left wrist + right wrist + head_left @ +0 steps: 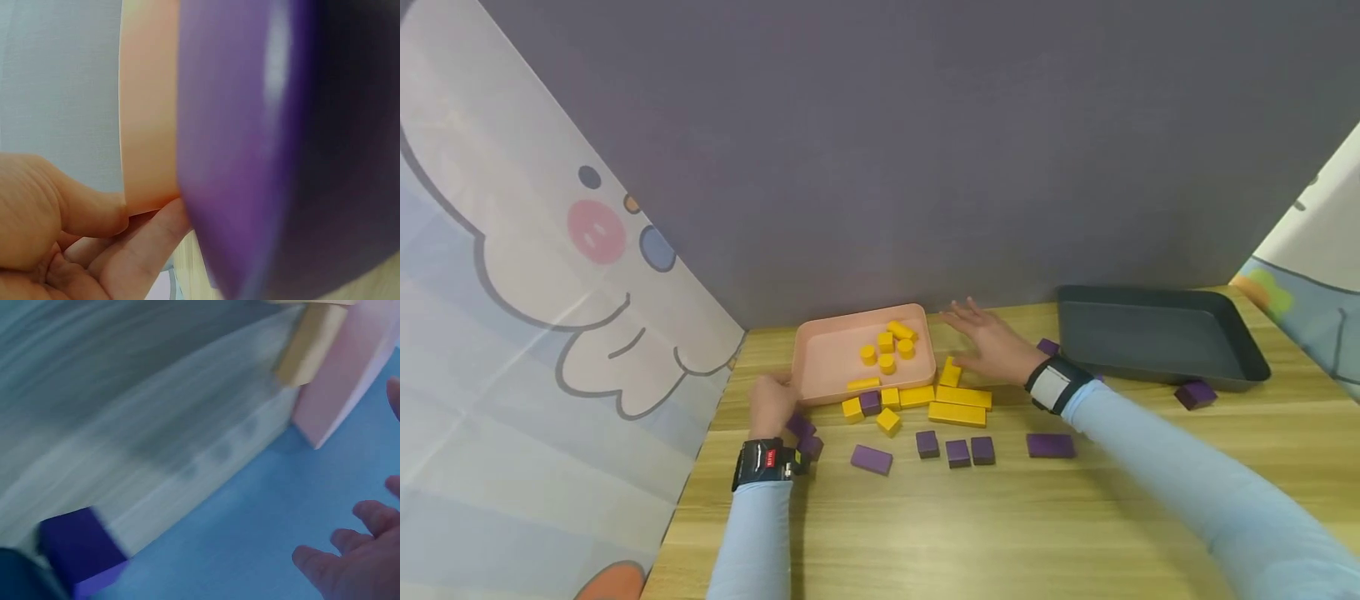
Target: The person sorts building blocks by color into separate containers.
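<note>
Thumb and fingers of my left hand [771,406], left of centre in the frame, pinch the pink tray [822,360] at its near left corner. My right hand [996,346], right of that tray, has its fingers spread apart and holds nothing. Nearest me, along the bottom of the frame, runs the wooden surface [970,533]. Farther up, a flat purple block [872,459] lies near the centre, with three purple cubes [958,454] to its right. Just beyond the cubes, two long yellow bars [962,415] lie side by side. Behind, the pink tray carries yellow pieces [886,342], mostly in its right half. A dark tray [1157,333] sits at the right, before the grey wall [925,150].
</note>
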The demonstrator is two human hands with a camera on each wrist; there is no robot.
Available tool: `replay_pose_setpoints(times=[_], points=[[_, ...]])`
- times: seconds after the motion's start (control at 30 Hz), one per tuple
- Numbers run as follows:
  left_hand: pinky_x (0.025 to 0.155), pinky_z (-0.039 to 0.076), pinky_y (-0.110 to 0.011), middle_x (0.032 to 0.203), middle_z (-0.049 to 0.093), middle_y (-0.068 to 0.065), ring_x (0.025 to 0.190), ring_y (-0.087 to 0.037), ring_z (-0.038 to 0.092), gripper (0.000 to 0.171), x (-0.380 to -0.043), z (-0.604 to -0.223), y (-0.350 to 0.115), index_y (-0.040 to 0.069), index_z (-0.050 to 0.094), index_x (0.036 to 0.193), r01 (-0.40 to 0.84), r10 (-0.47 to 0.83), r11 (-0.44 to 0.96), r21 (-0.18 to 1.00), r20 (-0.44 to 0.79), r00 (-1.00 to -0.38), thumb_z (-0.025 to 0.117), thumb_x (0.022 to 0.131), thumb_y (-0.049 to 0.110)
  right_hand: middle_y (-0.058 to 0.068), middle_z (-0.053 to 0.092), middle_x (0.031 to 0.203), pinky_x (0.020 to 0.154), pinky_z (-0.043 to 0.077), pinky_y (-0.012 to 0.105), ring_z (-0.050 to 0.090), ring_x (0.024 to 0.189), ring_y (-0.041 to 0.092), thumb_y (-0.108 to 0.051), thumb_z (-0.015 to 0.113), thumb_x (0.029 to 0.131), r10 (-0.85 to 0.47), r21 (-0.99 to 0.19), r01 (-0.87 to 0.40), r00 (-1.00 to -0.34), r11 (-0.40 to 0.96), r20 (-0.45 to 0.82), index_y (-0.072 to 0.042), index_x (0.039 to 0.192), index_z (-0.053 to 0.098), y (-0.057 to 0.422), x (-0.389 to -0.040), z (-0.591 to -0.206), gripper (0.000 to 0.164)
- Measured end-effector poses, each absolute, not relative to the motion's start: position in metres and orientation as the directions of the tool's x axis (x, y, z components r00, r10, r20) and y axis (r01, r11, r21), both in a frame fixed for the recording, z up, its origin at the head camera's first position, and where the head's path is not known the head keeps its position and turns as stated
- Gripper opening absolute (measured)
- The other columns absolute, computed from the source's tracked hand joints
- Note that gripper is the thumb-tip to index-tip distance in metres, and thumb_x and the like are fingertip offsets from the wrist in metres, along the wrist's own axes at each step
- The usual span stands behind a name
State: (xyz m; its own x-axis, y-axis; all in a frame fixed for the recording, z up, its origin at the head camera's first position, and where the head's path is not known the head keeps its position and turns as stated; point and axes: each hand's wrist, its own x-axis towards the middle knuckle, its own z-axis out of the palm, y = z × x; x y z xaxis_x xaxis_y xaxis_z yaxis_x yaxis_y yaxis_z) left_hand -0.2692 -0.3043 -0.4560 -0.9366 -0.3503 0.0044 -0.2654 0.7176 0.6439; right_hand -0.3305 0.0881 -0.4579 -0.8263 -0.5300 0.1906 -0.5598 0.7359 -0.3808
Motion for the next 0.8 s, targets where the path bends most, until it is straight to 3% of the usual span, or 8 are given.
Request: replay_pose_setpoints(times=[0.13,0.27,0.57,0.8], points=[[0.092,0.06,-0.047,0.127,0.071,-0.027,0.108,-0.039,0.072,0.036,-0.269,-0.455,-0.304,-0.006,0.07,0.127,-0.284,-0.364,0.717,0.636,-0.005,-0.931,0.063,0.095,0.009,0.014,0.007,0.177,0.123,0.011,0.077,0.002,0.162,0.046,-0.043,0.069,0.099,-0.556,-0.293,-0.564,-0.823,0.772,0.117,-0.026,0.168,0.019,0.095,-0.329,-0.469,0.087],[0.095,0.059,-0.049,0.127,0.071,-0.027,0.111,-0.04,0.072,0.035,-0.269,-0.455,-0.303,-0.005,0.071,0.126,-0.293,-0.372,0.716,0.634,-0.009,-0.928,0.064,0.094,0.009,0.006,0.005,0.178,0.125,0.006,0.075,0.002,0.164,0.042,-0.044,0.055,0.106,-0.594,-0.267,-0.578,-0.804,0.771,0.028,-0.031,0.168,0.018,0.098,-0.325,-0.479,0.073],[0.095,0.058,-0.051,0.124,0.072,-0.028,0.112,-0.041,0.071,0.036,-0.27,-0.461,-0.304,-0.007,0.07,0.125,-0.286,-0.366,0.723,0.629,-0.002,-0.93,0.067,0.093,0.008,-0.005,0.019,0.175,0.128,0.021,0.062,0.012,0.164,0.03,-0.034,0.045,0.111,-0.701,-0.256,-0.66,-0.703,0.706,-0.119,-0.029,0.167,0.019,0.096,-0.321,-0.497,0.062],[0.096,0.058,-0.049,0.126,0.071,-0.029,0.113,-0.041,0.071,0.038,-0.272,-0.456,-0.303,-0.007,0.069,0.128,-0.302,-0.376,0.705,0.642,-0.023,-0.926,0.067,0.092,0.005,-0.009,0.018,0.175,0.125,0.028,0.064,0.02,0.163,0.033,-0.036,0.044,0.111,-0.691,-0.38,-0.602,-0.705,0.702,-0.16,-0.045,0.162,0.027,0.099,-0.329,-0.5,0.055]])
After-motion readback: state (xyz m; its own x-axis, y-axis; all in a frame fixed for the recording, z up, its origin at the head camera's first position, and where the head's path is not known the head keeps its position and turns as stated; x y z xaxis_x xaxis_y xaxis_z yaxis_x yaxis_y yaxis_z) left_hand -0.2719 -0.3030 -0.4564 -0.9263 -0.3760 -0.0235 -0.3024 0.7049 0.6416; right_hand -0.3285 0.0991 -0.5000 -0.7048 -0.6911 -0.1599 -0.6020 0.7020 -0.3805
